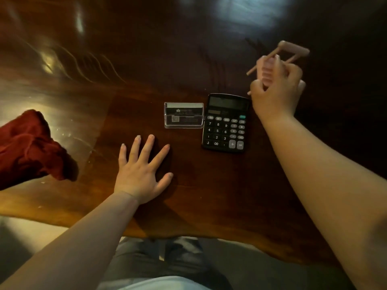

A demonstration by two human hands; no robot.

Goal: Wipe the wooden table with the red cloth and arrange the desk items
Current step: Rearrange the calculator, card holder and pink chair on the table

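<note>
The red cloth (29, 147) lies bunched up at the left of the dark wooden table (209, 195). My left hand (142, 170) rests flat on the table with its fingers spread, below a clear card holder (183, 115). Right beside the holder lies a black calculator (227, 123). Above the calculator's top right corner, my right hand (276, 91) is raised and shut on a small pink stand made of rods (291, 50).
The table's wavy front edge (188, 236) runs just above my lap. Bright reflections of light fall on the table's left side and far middle.
</note>
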